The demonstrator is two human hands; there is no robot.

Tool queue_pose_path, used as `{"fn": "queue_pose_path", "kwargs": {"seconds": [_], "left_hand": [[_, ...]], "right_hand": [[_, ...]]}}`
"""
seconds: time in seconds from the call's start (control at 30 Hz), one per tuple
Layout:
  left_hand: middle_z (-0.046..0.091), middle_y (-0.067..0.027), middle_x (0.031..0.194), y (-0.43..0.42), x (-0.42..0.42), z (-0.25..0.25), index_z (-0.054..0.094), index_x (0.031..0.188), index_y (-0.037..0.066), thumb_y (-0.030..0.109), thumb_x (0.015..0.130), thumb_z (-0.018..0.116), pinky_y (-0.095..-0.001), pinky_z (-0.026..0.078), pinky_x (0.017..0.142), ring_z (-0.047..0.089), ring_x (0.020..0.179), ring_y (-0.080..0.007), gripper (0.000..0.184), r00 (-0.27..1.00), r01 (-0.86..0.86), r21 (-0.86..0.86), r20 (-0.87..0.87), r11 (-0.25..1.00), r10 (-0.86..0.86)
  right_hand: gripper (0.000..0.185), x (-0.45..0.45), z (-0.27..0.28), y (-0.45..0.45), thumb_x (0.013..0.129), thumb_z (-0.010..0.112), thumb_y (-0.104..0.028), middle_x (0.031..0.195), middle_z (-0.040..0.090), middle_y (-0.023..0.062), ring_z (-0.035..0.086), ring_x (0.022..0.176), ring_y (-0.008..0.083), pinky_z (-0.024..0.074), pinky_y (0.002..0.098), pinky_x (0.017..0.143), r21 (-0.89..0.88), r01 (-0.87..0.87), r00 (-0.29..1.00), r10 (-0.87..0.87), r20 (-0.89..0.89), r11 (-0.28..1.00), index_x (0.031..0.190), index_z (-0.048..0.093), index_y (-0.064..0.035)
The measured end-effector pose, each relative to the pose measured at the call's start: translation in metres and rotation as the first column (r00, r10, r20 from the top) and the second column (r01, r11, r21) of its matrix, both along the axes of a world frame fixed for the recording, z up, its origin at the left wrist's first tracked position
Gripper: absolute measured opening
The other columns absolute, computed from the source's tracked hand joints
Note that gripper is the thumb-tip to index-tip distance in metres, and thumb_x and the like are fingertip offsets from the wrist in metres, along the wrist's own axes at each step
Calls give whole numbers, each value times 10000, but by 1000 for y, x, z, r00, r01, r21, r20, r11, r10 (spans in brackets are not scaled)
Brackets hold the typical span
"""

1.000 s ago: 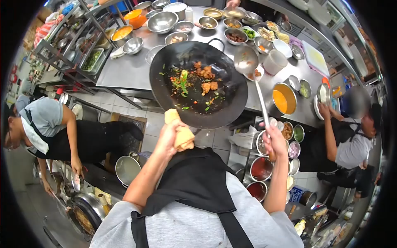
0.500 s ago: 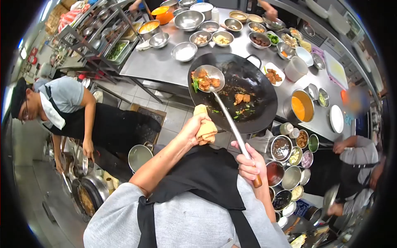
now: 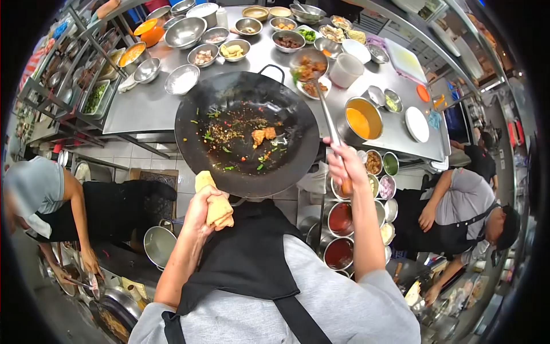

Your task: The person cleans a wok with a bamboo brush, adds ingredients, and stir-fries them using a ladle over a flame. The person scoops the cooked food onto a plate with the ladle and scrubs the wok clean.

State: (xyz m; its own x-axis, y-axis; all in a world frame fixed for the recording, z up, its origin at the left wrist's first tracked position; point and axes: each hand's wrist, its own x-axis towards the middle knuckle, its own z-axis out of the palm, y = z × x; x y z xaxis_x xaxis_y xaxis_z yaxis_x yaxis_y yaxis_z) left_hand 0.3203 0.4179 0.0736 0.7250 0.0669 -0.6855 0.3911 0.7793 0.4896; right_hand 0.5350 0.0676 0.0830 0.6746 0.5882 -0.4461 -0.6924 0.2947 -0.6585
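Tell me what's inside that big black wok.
The wok holds a small browned clump of food, crumbs, green bits and tiny red bits. The clump covers the patch of wok beneath it, so I can't see what's there.

glossy metal table (image 3: 150, 108), folded cloth (image 3: 216, 209), dark wok (image 3: 246, 172)

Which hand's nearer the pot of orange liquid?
Right. The right hand, on the ladle handle, is just short of the pot; the left hand, gripping the yellow cloth, is farther off, by the wok's near rim.
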Motion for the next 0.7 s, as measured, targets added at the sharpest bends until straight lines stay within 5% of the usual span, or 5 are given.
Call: {"fn": "queue_pose_path", "kwargs": {"seconds": [0.13, 0.37, 0.5, 0.6, 0.7], "left_hand": [[603, -62, 782, -2, 3, 5, 564, 1025, 45, 145, 826, 611, -338, 537, 549, 622, 630, -204, 227, 1000, 0, -4, 7, 1000, 0], [606, -62, 756, -9, 10, 11, 562, 1007, 47, 162, 832, 606, -329, 526, 513, 613, 583, -196, 215, 999, -41, 45, 10, 998, 41], [594, -66, 724, -8, 14, 16, 560, 996, 43, 189, 836, 617, -375, 527, 449, 601, 523, -214, 223, 1000, 11, 78, 2, 997, -11], [592, -61, 707, -11, 14, 5, 556, 983, 38, 208, 845, 632, -400, 537, 435, 603, 507, -224, 231, 1000, -3, 77, -6, 997, 4], [605, -61, 713, -21, 16, -10, 556, 981, 40, 166, 845, 640, -368, 572, 519, 636, 559, -219, 203, 994, -64, 127, 92, 990, 52]], "right_hand": [[255, 56, -45, -6, 973, 575, -122, 627, 453, -23, 411, 387, 82, 392, 280, 335, -482, 58, 983, 35, 182, 875, 1217, 509, -87], [214, 70, -89, -28, 943, 604, -139, 613, 507, -1, 467, 388, 112, 416, 300, 349, -750, 330, 826, 209, 524, 574, 1130, 538, -59], [204, 64, -95, -45, 938, 630, -136, 600, 533, 17, 498, 376, 139, 414, 311, 338, -652, 378, 793, 134, 595, 657, 1093, 562, -23], [241, 3, -30, -32, 1024, 589, -176, 604, 431, -43, 381, 388, 53, 324, 219, 330, -518, 256, 916, -34, 400, 816, 1241, 543, -81], [315, -61, -9, -48, 1074, 498, -264, 605, 415, -29, 327, 337, 64, 316, 224, 287, -299, 133, 981, -82, 178, 945, 1343, 536, -106]]}}
